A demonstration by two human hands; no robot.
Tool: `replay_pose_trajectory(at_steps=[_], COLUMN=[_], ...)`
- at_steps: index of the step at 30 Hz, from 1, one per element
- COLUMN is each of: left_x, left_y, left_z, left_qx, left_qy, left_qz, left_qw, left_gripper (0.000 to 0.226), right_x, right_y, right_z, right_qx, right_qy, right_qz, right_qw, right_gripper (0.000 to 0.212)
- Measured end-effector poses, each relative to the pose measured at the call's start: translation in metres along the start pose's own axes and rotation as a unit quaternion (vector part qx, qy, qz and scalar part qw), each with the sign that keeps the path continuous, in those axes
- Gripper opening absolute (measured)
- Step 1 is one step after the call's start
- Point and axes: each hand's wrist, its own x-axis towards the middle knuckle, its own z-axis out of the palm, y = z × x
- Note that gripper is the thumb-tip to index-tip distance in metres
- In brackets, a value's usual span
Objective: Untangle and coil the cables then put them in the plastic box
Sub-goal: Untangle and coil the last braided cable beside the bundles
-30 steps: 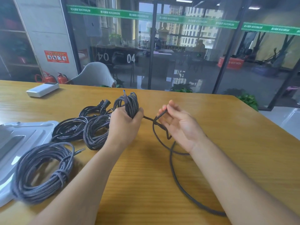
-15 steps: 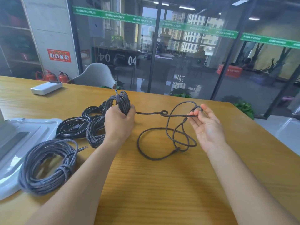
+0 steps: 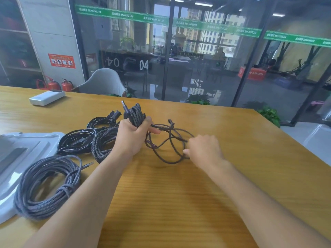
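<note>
white device (image 3: pixel 47 97) on wooden table (image 3: pixel 232 158) (far left) | grey chair (image 3: pixel 103 82) behind | fire extinguishers (image 3: pixel 59 85)

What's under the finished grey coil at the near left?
The grey braided coil lies partly on the white plastic lid, partly on the wooden table. The lid's edge beneath it is covered.

Green strip (image 3: pixel 123 15) reads "MAXIMUM"; glass wall (image 3: pixel 143 64) reads "04".

Glass-walled office (image 3: pixel 197 68), wooden table (image 3: pixel 179 194)
</note>
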Motion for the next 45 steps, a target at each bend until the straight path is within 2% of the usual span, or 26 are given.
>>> replay_pose_trajectory(at_steps=[2, 4, 5, 7, 8, 9, 12, 14, 17, 19, 21, 24, 28, 33, 36, 39, 40, 41, 43, 44, 45], left_x=[-0.001, -0.003, -0.004, -0.007, -0.008, -0.009, -0.011, -0.012, -0.012, -0.012, -0.013, -0.013, -0.013, -0.014, -0.014, -0.012, -0.011, -0.011, -0.009, -0.008, -0.007], left_y=[0.001, 0.003, 0.004, 0.007, 0.009, 0.01, 0.012, 0.012, 0.012, 0.013, 0.014, 0.013, 0.01, 0.011, 0.011, 0.007, 0.007, 0.006, 0.005, 0.005, 0.005], left_z=[0.001, 0.002, 0.002, 0.002, 0.002, 0.003, 0.005, 0.005, 0.004, 0.004, 0.004, 0.005, 0.007, 0.006, 0.003, 0.001, 0.002, 0.002, 0.001, -0.001, -0.002], left_qx=[-0.015, -0.025, -0.031, -0.044, -0.047, -0.049, -0.05, -0.038, -0.017, -0.004, 0.007, 0.033, 0.056, 0.093, 0.13, 0.164, 0.17, 0.171, 0.163, 0.155, 0.143], left_qy=[-0.016, -0.028, -0.035, -0.053, -0.062, -0.071, -0.1, -0.112, -0.128, -0.137, -0.145, -0.159, -0.168, -0.169, -0.17, -0.166, -0.161, -0.151, -0.123, -0.105, -0.083], left_qz=[-0.004, -0.01, -0.013, -0.017, -0.018, -0.017, -0.015, -0.013, -0.014, -0.014, -0.006, 0.005, 0.005, 0.029, 0.054, 0.074, 0.072, 0.066, 0.05, 0.043, 0.036], left_qw=[1.0, 0.999, 0.999, 0.997, 0.997, 0.996, 0.994, 0.993, 0.992, 0.99, 0.989, 0.987, 0.984, 0.981, 0.975, 0.97, 0.97, 0.971, 0.978, 0.981, 0.986], left_gripper=[0.037, 0.04, 0.041, 0.042, 0.041, 0.038, 0.033, 0.035, 0.034, 0.034, 0.035, 0.039, 0.038, 0.043, 0.049, 0.055, 0.056, 0.056, 0.055, 0.054, 0.053], right_x=[0.0, 0.005, 0.008, 0.011, 0.01, 0.009, 0.006, 0.006, 0.006, 0.006, 0.007, 0.009, 0.008, 0.004, 0.002, 0.005, 0.006, 0.006, 0.007, 0.007, 0.006], right_y=[-0.012, -0.015, -0.016, -0.018, -0.017, -0.014, -0.003, 0.004, 0.011, 0.014, 0.017, 0.024, 0.028, 0.029, 0.026, 0.024, 0.025, 0.026, 0.03, 0.032, 0.033], right_z=[0.01, 0.02, 0.021, 0.019, 0.018, 0.018, 0.023, 0.027, 0.027, 0.025, 0.021, 0.018, 0.016, 0.01, 0.01, 0.011, 0.011, 0.01, 0.011, 0.011, 0.012], right_qx=[0.062, 0.238, 0.367, 0.601, 0.671, 0.712, 0.771, 0.817, 0.859, 0.857, 0.842, 0.804, 0.734, 0.72, 0.783, 0.854, 0.876, 0.897, 0.932, 0.941, 0.941], right_qy=[0.037, 0.026, -0.01, -0.054, -0.069, -0.083, -0.119, -0.141, -0.195, -0.226, -0.253, -0.285, -0.319, -0.314, -0.243, -0.092, -0.043, -0.009, 0.01, 0.016, 0.033], right_qz=[-0.059, -0.091, -0.085, -0.059, -0.06, -0.065, -0.087, -0.093, -0.121, -0.147, -0.166, -0.165, -0.162, -0.147, -0.087, -0.029, -0.004, 0.013, 0.017, 0.012, 0.009], right_qw=[0.996, 0.967, 0.926, 0.795, 0.736, 0.695, 0.62, 0.552, 0.458, 0.438, 0.447, 0.495, 0.577, 0.601, 0.566, 0.511, 0.48, 0.442, 0.363, 0.339, 0.336], right_gripper=[0.03, 0.029, 0.029, 0.034, 0.031, 0.028, 0.029, 0.028, 0.036, 0.048, 0.063, 0.078, 0.086, 0.091, 0.078, 0.026, 0.012, 0.011, 0.028, 0.035, 0.039])
